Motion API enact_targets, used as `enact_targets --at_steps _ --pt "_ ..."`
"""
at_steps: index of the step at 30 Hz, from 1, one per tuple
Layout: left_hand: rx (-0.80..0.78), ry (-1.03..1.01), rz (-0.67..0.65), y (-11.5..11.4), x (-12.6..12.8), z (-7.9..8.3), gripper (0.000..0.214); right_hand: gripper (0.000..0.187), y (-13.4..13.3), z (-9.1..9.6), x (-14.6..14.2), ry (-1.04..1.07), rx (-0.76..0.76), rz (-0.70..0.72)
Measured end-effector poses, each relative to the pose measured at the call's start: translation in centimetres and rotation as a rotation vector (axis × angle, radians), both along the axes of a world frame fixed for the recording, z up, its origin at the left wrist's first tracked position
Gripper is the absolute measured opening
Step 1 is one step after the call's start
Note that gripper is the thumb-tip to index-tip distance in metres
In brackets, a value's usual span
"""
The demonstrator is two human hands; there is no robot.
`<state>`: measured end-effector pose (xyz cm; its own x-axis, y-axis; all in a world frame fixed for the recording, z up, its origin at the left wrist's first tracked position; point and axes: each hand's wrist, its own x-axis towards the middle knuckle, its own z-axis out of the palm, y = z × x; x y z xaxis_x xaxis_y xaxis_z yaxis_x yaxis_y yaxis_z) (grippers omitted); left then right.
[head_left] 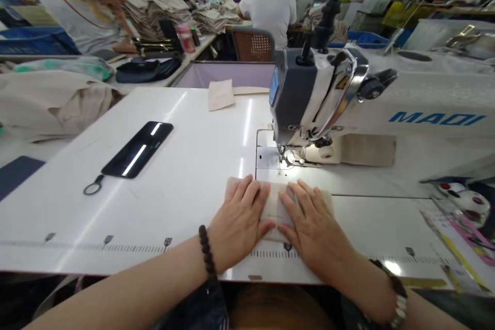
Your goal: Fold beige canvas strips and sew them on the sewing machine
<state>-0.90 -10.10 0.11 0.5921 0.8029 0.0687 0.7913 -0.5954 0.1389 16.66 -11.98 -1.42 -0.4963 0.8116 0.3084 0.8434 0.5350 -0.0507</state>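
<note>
A beige fabric piece lies flat on the white sewing table, in front of the needle area. My left hand rests on its left part, fingers stretched out and palm down. Over its right part lies my right hand, also flat with fingers spread. Both thumbs come close together near the fabric's front edge. Just beyond the fingertips is the presser foot of the sewing machine, apart from the fabric. Some of the fabric is hidden under my hands.
A black phone with a ring strap lies to the left. A small beige cloth piece sits at the table's far edge, and a beige strip lies under the machine arm. Beige fabric covers the left side. A co-worker sits ahead.
</note>
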Motion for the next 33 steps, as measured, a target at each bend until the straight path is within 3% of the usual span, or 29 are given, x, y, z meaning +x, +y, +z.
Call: enact_targets --at_steps 5,9,11,13,15,17,19,22,27,30,33 --pt "0.028 0.045 0.000 0.3 -1.3 -0.9 0.070 0.039 -0.1 -0.8 0.6 0.031 -0.031 -0.018" --pt "0.143 0.133 0.093 0.7 -4.7 -1.4 0.079 0.040 0.0 -0.7 0.5 0.033 -0.048 -0.029" --pt "0.246 0.149 0.174 0.5 -6.2 -1.3 0.075 0.040 0.1 -0.6 0.4 0.036 -0.064 -0.037" --pt "0.328 0.115 0.139 -0.3 -6.5 -0.8 0.057 0.039 0.1 -0.5 0.3 0.045 -0.080 -0.044" --pt "0.311 0.057 -0.042 -1.2 -5.6 0.0 0.038 0.039 0.0 -0.2 0.2 0.060 -0.098 -0.053" --pt "0.198 0.020 -0.201 -1.7 -4.1 0.7 0.030 0.040 -0.1 0.3 0.4 0.077 -0.125 -0.055" --pt "0.092 0.023 -0.202 -0.9 -2.9 1.2 0.029 0.037 -0.1 1.1 0.8 0.086 -0.163 -0.057" --pt "0.067 0.064 -0.144 2.5 -2.2 1.3 0.037 0.030 0.9 2.5 1.7 0.056 -0.233 -0.020" --pt "0.150 0.186 -0.109 8.7 -1.5 1.5 0.041 0.030 5.0 3.3 3.0 -0.086 -0.240 0.282" --pt "0.089 0.194 -0.214 9.2 0.0 2.1 0.021 0.026 6.9 2.2 3.4 -0.094 -0.126 0.360" --pt "0.010 0.165 -0.265 8.3 1.2 2.3 0.015 0.024 7.5 0.9 3.8 -0.001 -0.023 0.336"
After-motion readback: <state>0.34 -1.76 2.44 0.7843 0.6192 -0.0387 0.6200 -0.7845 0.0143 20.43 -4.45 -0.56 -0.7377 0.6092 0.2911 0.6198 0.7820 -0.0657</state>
